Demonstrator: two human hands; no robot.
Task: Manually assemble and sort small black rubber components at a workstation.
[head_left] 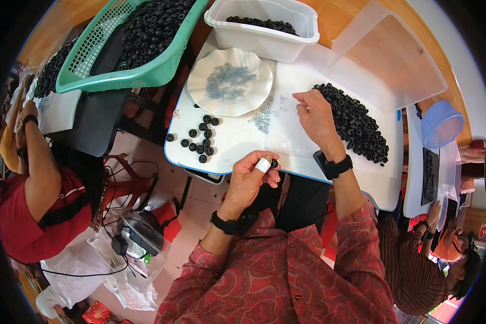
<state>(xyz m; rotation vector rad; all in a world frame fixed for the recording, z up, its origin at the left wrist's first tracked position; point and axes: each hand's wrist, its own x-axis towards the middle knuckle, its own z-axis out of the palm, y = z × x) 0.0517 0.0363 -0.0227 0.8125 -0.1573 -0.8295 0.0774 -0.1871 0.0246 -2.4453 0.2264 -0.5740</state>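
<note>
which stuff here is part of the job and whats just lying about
Apparently part of the job:
black part in the left hand
pile of black parts beside the right hand
small clear pieces on the scalloped plate
white tub holding black parts

Probably just lying about:
white plastic bag, lower left
blue basket, far right

Open tabletop (235, 135) before plate (198, 99), black pile (356, 121) blocking right, tub (254, 41) behind
</note>
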